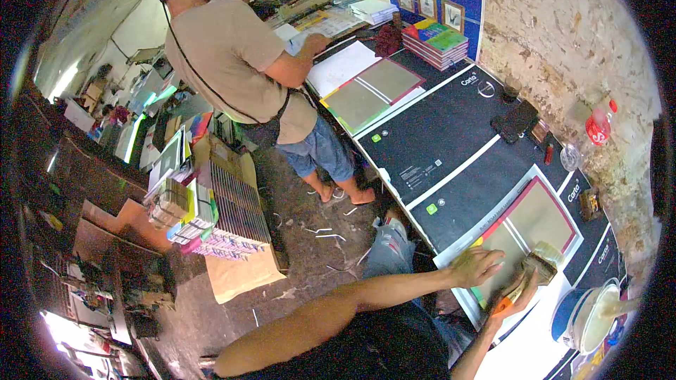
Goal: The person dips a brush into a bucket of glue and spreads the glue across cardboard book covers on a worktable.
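A book cover (542,204) with grey boards and a red, yellow and green border lies on a white sheet at the near end of the table. My left hand (477,267) rests on its near left part, fingers bent and loosely spread, with nothing visible in them. My right hand (517,299) is wrapped round the orange handle of a wide brush (541,267), whose bristles are over the cover's near right side. Right of that hand stands a white and blue bucket (586,318) with pale contents and a stick in it.
A coworker in a tan shirt (225,49) stands farther along the dark table (436,148), near another cover (377,91). Stacked books (436,43), a bottle (598,125) and a black object (515,121) sit by the wall. Book piles (229,204) stand at the left.
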Demonstrator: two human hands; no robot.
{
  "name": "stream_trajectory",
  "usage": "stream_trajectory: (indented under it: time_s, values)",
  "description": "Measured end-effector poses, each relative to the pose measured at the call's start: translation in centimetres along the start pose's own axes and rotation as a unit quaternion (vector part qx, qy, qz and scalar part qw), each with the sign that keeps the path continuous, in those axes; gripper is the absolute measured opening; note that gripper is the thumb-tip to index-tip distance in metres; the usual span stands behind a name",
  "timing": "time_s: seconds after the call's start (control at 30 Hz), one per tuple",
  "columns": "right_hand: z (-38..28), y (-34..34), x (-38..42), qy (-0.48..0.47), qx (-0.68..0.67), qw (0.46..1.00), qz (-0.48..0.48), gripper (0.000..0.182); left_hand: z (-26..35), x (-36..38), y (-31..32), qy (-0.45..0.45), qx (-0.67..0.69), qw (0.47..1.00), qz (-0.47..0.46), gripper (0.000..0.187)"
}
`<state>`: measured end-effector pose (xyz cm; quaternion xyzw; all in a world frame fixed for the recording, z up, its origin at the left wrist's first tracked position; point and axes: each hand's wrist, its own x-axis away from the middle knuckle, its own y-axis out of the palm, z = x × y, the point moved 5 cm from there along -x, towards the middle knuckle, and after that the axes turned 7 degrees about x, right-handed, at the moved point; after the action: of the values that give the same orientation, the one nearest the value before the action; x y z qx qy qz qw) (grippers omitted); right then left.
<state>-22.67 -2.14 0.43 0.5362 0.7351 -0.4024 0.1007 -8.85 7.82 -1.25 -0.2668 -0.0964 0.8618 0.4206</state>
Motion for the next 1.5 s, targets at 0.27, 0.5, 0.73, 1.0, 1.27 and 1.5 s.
stream_trajectory:
  time_s: [0.27, 0.5, 0.73, 1.0, 1.27, 1.5]
  values:
    - [-0.7, 0.1, -0.1, 0.010, 0.015, 1.000, 0.016, 0.050, -0.1, 0.0, 0.0, -0.006, -0.004, 1.000, -0.010, 0.034]
    - [-0.2, 0.2, 0.2, 0.001, 0.020, 0.999, 0.029, 0.035, 0.0, 0.0, -0.1, -0.009, -0.004, 1.000, -0.014, 0.034]
    - [-2.0, -0.2, -0.5, -0.022, 0.054, 0.998, 0.039, 0.031, -0.2, 0.2, 0.1, 0.002, -0.013, 1.000, -0.003, 0.034]
    - [-0.2, 0.0, 0.1, -0.030, 0.052, 0.998, 0.013, 0.041, -0.4, -0.1, 0.3, -0.003, -0.013, 1.000, -0.009, 0.031]
    - [1.0, 0.6, 0.9, -0.014, -0.034, 0.999, 0.008, 0.058, -0.4, 0.4, 0.3, 0.038, -0.023, 0.999, 0.014, 0.030]
    - [-1.0, 0.1, 0.4, -0.061, -0.048, 0.997, -0.007, 0.059, 0.4, 0.4, -0.5, -0.015, -0.005, 1.000, -0.018, 0.032]
